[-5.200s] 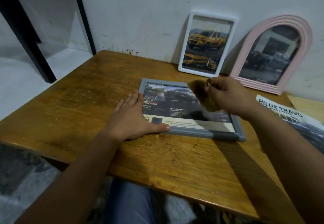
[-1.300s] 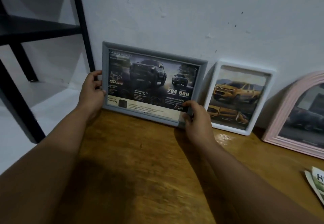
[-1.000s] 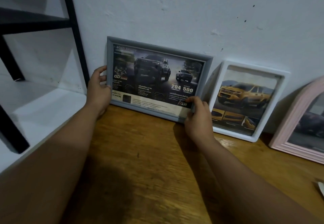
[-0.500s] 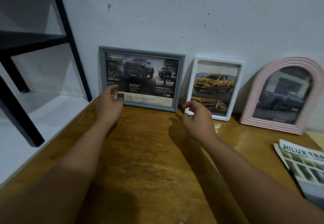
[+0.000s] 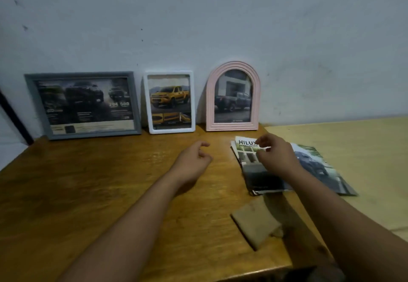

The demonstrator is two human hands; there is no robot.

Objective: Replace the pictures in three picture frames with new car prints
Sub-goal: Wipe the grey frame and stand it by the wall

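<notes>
Three frames lean against the wall at the back of the wooden table (image 5: 88,182). A grey frame (image 5: 82,104) with a dark truck advert stands at the left, a white frame (image 5: 169,102) with a yellow pickup in the middle, and a pink arched frame (image 5: 232,96) with a dark pickup at the right. My left hand (image 5: 194,162) hovers over the table, fingers loosely curled, holding nothing. My right hand (image 5: 277,156) is over a stack of car brochures (image 5: 313,167), fingers apart, holding nothing.
A folded brown cloth (image 5: 256,222) lies on the table near the front right. A lighter wooden surface (image 5: 353,149) adjoins the table on the right. A black shelf leg (image 5: 13,118) shows at the far left beside the table edge.
Both hands let go of the grey frame, which now leans on the wall, and moved right; the right hand now hovers over the brochures. The view has pulled back and shifted right.
</notes>
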